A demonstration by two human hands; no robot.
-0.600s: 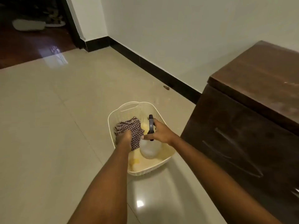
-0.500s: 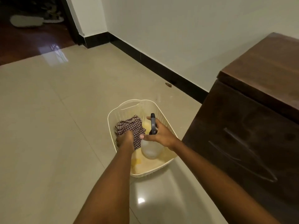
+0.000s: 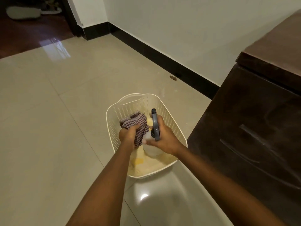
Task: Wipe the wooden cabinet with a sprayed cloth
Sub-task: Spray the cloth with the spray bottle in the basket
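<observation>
Cloth (image 3: 136,126) higher (bottle (image 3: 152,144) too)

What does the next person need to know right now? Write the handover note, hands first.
Left hand: closed on the checked cloth, bunched over the basket.
Right hand: gripping the spray bottle by its grey trigger head, nozzle pointing away.
Both are above the cream basket on the tiled floor; the wooden cabinet stands to the right.
Done: cloth and bottle picked up.
Left: spray the cloth, then wipe the cabinet. Whether any spray has landed cannot be told.
</observation>
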